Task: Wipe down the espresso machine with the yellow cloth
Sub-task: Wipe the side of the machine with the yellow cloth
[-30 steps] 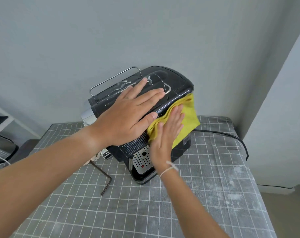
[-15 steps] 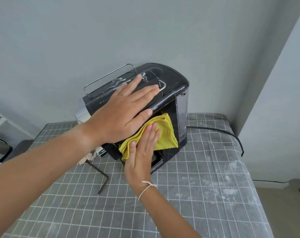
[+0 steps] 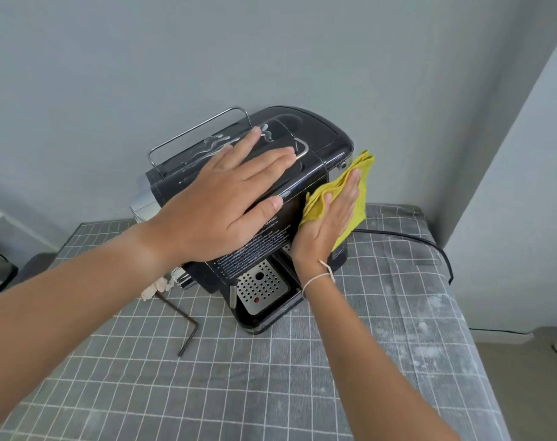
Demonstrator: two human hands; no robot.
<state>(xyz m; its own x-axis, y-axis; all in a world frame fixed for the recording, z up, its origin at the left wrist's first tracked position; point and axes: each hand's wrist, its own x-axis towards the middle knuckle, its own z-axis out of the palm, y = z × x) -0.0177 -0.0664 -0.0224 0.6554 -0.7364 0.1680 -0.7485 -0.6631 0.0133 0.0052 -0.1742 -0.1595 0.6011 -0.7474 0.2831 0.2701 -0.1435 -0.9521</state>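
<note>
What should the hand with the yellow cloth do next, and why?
Probably slide the cloth down the machine's side. The right hand presses it flat near the top edge, so the lower side seems not yet covered on this pass. The left hand lies flat on top, steadying the machine.

The espresso machine [image 3: 306,148] is shiny black, with small white writing on its side and a silver rail on top. Its drip tray [image 3: 260,286] is silver with lots of little dark holes and one red dot. The cloth [image 3: 356,173] is bright yellow. The table cover [image 3: 271,377] is grey with thin white squares. The cord [image 3: 414,240] is black. The wall [image 3: 143,58] is pale grey
</note>
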